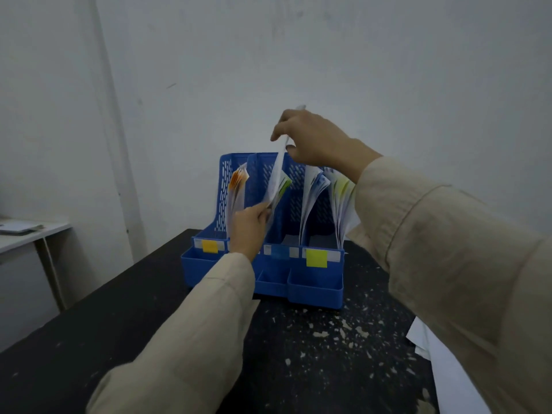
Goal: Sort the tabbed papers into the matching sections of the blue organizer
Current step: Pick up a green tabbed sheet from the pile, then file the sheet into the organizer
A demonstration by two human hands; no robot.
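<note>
A black table (89, 339), speckled with pale flecks on its right half, carries the blue organizer (313, 282) at its far middle, close to a pale wall (388, 70). The organizer has tall perforated dividers at the back and low open trays along its near front; 3 colour labels show on the front strip: an orange label (210, 245) at the left, a blue label (279, 251) in the middle and a yellow label (316, 258) at the right. Orange-tabbed papers (237, 189) stand in the left section, blue-tabbed papers (313, 198) lean in a section right of centre, and yellow-tabbed papers (340, 201) fan out in the far right section. Loose white sheets (442, 369) lie on the table at the near right, partly under the right sleeve. A green-tabbed paper (276, 180) hangs nearly upright over the middle of the organizer, between the 2 hands: the right hand (310, 138) pinches its top edge, thumb and fingertips closed on the sheet above the dividers, while the left hand (249, 228) grips its lower edge, fingers curled round it just below the green tab. Motion blur hides whether the sheet's bottom is inside a section. A white side table (27, 234) stands at the far left.
</note>
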